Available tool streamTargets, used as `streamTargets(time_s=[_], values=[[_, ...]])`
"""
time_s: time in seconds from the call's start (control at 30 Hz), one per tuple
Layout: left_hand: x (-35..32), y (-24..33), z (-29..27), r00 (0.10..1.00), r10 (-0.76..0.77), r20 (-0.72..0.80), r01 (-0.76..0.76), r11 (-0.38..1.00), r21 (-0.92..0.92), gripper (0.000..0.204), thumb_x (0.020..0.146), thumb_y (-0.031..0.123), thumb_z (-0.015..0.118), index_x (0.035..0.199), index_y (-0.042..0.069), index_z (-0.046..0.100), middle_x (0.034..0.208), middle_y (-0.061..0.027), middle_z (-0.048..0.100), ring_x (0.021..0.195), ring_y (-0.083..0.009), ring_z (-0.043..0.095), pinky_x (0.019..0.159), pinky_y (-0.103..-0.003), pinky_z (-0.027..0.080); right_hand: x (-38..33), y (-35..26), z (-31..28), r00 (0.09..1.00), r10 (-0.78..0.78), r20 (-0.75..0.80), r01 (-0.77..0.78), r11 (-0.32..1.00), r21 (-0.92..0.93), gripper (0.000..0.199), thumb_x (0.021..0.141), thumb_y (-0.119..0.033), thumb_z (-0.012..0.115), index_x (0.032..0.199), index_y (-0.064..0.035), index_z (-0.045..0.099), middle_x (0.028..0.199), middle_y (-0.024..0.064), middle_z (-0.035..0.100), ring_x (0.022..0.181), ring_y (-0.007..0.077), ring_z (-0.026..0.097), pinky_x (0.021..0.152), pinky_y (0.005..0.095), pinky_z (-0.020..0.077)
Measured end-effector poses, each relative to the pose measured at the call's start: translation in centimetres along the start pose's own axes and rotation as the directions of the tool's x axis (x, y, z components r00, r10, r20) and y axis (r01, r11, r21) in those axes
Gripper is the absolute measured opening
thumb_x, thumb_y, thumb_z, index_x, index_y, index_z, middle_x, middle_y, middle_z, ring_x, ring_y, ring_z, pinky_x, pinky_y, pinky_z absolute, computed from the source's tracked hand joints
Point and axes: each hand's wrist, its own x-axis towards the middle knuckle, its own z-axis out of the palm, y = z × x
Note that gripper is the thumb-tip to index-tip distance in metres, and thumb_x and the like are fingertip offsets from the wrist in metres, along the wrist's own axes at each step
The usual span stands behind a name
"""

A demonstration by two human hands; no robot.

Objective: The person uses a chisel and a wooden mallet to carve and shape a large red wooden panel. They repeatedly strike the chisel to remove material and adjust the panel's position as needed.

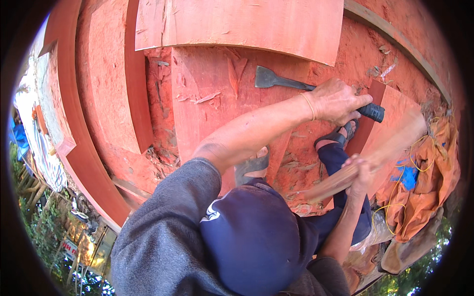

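Observation:
My left hand (pixel 335 101) is closed round a chisel (pixel 284 81), with its flat dark blade pointing left. The black-wrapped handle end (pixel 373 112) sticks out to the right of the hand. The blade is above a reddish board (pixel 207 118) littered with shavings; whether its edge touches the wood I cannot tell. Lower right, my right hand (pixel 360 175) grips a pale wooden mallet (pixel 395 143), smeared by motion. Its broad end is up and right, near the chisel's handle end and apart from it.
A wide reddish plank (pixel 242 22) lies across the far end of the board. More thick timbers (pixel 131 74) lie at left. My sandalled feet (pixel 254 165) are close to the work. An orange tarp (pixel 419 187) with yellow cord lies at right. Sawdust covers the ground.

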Motion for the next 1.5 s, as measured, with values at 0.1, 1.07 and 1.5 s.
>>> streamTargets(time_s=[0.1, 1.07, 1.5], values=[[0.0, -0.2, 0.0, 0.999, -0.014, 0.033, 0.014, 1.0, 0.016, 0.05, 0.083, 0.037, 0.073, 0.127, 0.017, 0.06, 0.076, -0.0128, 0.069, 0.064, -0.0385, 0.067, 0.053, -0.051, 0.051, -0.1, -0.8, 0.2, 0.998, -0.014, -0.056, 0.001, 0.974, -0.226, 0.021, 0.085, -0.007, 0.065, 0.102, 0.002, 0.057, 0.076, 0.0094, 0.062, 0.062, 0.0186, 0.063, 0.057, 0.0319, 0.0545], [-1.0, 0.6, -0.5, 0.982, 0.072, 0.175, -0.084, 0.995, 0.059, 0.054, 0.082, 0.032, 0.074, 0.131, 0.016, 0.06, 0.079, -0.0135, 0.066, 0.064, -0.0348, 0.066, 0.053, -0.048, 0.052, 0.8, 0.5, -3.3, 0.992, 0.076, -0.1, -0.07, 0.996, 0.063, 0.022, 0.086, -0.016, 0.064, 0.098, 0.0004, 0.056, 0.088, 0.0111, 0.063, 0.071, 0.0189, 0.064, 0.059, 0.0337, 0.0577], [0.6, -1.0, -1.1, 0.996, 0.077, 0.052, -0.079, 0.997, 0.028, 0.053, 0.08, 0.031, 0.075, 0.129, 0.017, 0.061, 0.073, -0.0113, 0.069, 0.064, -0.0365, 0.066, 0.054, -0.051, 0.05, 1.2, -1.6, 0.0, 1.0, 0.02, 0.009, -0.018, 0.99, -0.138, 0.025, 0.088, -0.019, 0.066, 0.103, -0.0003, 0.058, 0.083, 0.0102, 0.063, 0.072, 0.0193, 0.063, 0.062, 0.0317, 0.0545]])
